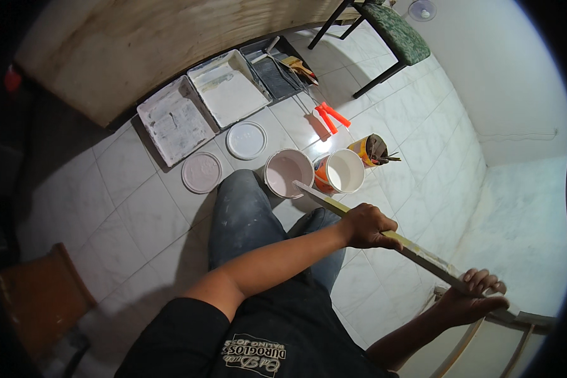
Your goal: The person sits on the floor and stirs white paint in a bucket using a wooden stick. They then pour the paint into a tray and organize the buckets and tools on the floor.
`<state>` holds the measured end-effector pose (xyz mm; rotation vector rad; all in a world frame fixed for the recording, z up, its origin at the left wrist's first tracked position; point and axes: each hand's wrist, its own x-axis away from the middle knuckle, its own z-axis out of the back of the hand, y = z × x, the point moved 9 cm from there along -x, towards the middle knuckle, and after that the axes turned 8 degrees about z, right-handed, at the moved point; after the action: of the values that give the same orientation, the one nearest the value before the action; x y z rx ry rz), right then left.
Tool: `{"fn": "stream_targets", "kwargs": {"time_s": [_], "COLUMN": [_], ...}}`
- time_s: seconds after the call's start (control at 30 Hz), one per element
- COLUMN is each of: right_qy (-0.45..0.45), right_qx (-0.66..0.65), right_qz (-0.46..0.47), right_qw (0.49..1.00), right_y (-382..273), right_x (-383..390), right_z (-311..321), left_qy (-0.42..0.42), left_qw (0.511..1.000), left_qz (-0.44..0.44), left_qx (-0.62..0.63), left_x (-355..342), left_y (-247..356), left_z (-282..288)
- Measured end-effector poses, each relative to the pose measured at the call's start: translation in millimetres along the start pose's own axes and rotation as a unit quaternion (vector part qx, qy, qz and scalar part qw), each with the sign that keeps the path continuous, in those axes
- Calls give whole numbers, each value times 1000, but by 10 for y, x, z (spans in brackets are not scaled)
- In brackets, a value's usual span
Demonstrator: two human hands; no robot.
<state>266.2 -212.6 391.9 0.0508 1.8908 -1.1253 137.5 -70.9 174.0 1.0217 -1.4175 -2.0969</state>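
My left hand [370, 227] is wrapped round the middle of a long, flat wooden stick [416, 254], stained with yellow and white paint. Farther along, toward its right end, my right hand [471, 295] also grips it. The stick slants down to the left, and its pale tip reaches over the rim into a white bucket [268, 169] of pale pinkish paint in front of my knees. How deep the tip goes is hard to see. Just right of that bucket stands a second white bucket [322, 177] with an orange label.
Round lids [246, 140] lie left of the buckets. Beyond them are paint-covered trays [175, 126], a dark tray with brushes [296, 66], and orange-handled tools [331, 117]. A yellow can [361, 150] holds sticks. A green-seated chair [397, 34] stands behind, a brown wooden piece [44, 296] at left.
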Motion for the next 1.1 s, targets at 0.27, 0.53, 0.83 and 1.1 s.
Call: {"fn": "stream_targets", "kwargs": {"time_s": [0.27,0.53,0.83,1.1], "right_qy": [-4,29,-11,2], "right_qx": [137,200,222,216], "right_qz": [40,51,83,60], "right_qw": [990,978,971,975], "right_y": [-125,-278,-379,-319], "right_x": [-115,-144,-153,-125], "right_z": [-1088,-1661,-1865,-1934], "left_qy": [97,122,131,135], "left_qw": [990,979,974,970], "left_qz": [-3,-8,-6,-17], "left_qx": [101,161,187,199], "left_x": [44,29,88,100], "left_y": [-91,-66,-46,-88], "left_z": [511,839,979,1003]}}
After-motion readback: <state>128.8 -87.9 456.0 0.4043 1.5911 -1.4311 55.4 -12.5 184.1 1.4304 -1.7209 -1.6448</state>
